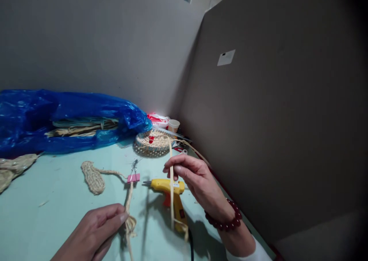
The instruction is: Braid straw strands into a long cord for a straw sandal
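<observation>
My left hand (96, 230) pinches a braided straw cord (129, 205) at the lower middle, where loose strands spread out below the fingers. Up the cord, a pink binder clip (133, 177) grips it, and the braid runs on to a coiled oval straw piece (93, 177) lying on the table. Raised on the right, my right hand (194, 176) holds a long pale straw strand (171, 192) between thumb and fingers; it hangs down with a curled end. Under that strand lies a yellow glue gun (165, 185), its nozzle pointing left.
A blue plastic bag (86, 103) of straw bundles lies along the back wall. Beside it are a round woven basket (152, 151) and a paper cup (173, 125). Woven straw (17, 167) sits at the left edge. A grey partition (258, 111) rises close on the right.
</observation>
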`<move>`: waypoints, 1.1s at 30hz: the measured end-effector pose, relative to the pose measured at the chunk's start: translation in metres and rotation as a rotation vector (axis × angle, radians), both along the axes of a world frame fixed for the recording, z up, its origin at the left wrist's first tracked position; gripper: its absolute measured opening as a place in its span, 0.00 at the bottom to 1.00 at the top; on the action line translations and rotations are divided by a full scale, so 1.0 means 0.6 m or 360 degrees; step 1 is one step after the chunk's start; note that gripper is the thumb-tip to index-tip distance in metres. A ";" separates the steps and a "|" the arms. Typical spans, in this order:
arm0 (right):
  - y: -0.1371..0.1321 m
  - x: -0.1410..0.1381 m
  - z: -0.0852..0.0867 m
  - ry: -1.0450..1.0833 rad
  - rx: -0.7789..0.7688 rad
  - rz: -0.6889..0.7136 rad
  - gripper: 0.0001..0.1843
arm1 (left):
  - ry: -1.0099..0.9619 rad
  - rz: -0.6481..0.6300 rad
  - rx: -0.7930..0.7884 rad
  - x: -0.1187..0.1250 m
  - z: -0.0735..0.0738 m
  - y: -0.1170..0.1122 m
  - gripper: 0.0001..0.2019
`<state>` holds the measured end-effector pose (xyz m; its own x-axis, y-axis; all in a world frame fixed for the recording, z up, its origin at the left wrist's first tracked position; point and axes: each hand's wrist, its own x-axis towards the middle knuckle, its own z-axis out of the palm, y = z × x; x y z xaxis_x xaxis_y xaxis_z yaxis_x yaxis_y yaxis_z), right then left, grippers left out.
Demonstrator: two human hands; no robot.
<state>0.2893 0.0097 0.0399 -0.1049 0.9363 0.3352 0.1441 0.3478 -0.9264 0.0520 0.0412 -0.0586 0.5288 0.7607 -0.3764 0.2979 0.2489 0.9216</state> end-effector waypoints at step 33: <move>-0.066 -0.089 -0.035 -0.1248 -0.0148 -0.0021 0.16 | -0.0141 0.0258 0.0074 -0.002 0.053 -0.024 0.16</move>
